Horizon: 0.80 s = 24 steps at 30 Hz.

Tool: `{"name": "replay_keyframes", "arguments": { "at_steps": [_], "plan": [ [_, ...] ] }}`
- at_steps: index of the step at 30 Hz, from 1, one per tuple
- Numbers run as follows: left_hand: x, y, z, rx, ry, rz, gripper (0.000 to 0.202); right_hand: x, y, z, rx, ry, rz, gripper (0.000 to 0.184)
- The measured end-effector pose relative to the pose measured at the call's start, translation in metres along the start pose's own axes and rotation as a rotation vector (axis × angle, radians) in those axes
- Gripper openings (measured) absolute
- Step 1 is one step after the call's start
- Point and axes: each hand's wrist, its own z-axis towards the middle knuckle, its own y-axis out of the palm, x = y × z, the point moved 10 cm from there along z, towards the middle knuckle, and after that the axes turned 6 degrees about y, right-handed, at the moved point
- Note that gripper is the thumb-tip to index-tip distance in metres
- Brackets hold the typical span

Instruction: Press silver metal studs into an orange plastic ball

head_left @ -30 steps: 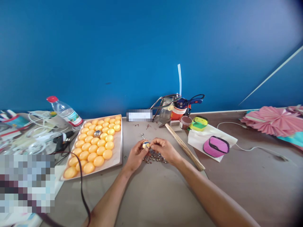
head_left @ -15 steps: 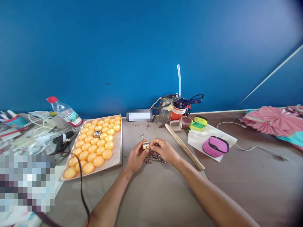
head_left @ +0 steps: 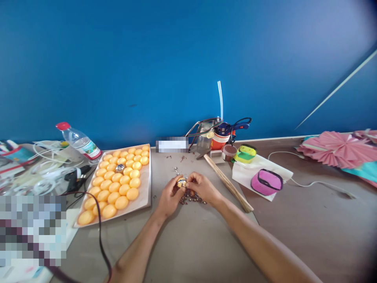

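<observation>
So the left hand (head_left: 171, 197) had its thumb and fingers curled in around a small yellow ball (head_left: 181, 182) with shiny silvery bits on it — pretty snug grip, just above the grey tabletop (head_left: 188, 243). The right hand (head_left: 204, 189) was right up at the ball's other side, fingertips bunched close together; honestly couldn't tell if they had a tiny piece pinched between them.

Under and between the hands sat a loose pile of little shiny pieces (head_left: 194, 199), with a few strays farther back. Off to the left was a shallow white tray (head_left: 143, 193) with rows of orange balls (head_left: 121, 203) in it, plus one silvery ball (head_left: 119, 168) in among them. Over on the right, a wooden stick (head_left: 228, 182) lay slantwise — near the right hand, not touching it.
</observation>
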Motion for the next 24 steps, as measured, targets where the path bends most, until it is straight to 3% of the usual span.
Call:
{"name": "replay_keyframes", "arguments": {
  "at_steps": [5, 11, 15, 20, 24],
  "plan": [
    [-0.005, 0.001, 0.003, 0.016, -0.041, -0.2, 0.051, -0.011, -0.014, 0.004, -0.022, -0.106, 0.129, 0.022],
    [-0.011, -0.01, 0.007, 0.075, -0.028, -0.311, 0.05, -0.018, -0.042, 0.008, 0.2, -0.224, -0.407, 0.012],
    [-0.01, -0.011, 0.007, 0.074, -0.026, -0.291, 0.048, -0.021, -0.035, 0.005, 0.218, -0.314, -0.669, 0.017],
    [-0.008, -0.012, 0.009, 0.074, 0.012, -0.3, 0.043, -0.014, -0.017, 0.003, 0.108, -0.292, -0.947, 0.029],
    [-0.008, -0.014, 0.01, 0.092, 0.029, -0.305, 0.044, -0.012, -0.009, 0.001, 0.086, -0.273, -1.132, 0.027]
  ]
}}
